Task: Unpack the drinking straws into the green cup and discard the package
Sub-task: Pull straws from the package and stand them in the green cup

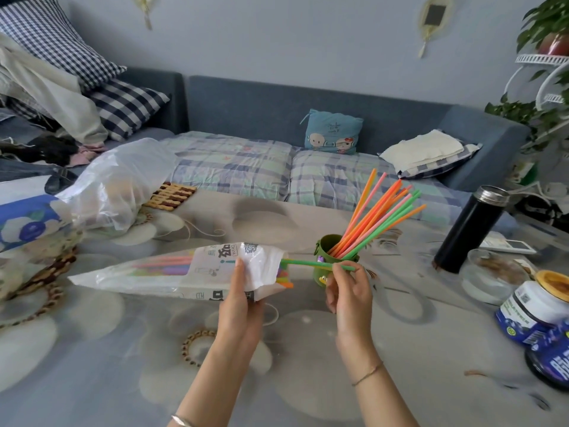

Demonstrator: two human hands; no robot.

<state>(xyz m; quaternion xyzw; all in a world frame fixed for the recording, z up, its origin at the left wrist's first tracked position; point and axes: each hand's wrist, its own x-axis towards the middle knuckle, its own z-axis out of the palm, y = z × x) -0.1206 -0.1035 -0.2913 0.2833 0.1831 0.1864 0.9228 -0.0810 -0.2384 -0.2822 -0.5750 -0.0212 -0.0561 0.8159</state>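
My left hand grips the open end of a long clear-and-white straw package, held level above the table with coloured straws still inside. My right hand pinches a green straw that sticks halfway out of the package mouth. Just behind it stands the green cup, holding several orange, pink and green straws that lean to the right.
A black thermos stands right of the cup, with a glass dish and blue jars nearer the right edge. A large clear plastic bag and a blue-and-white pack lie at the left. A sofa runs behind the table.
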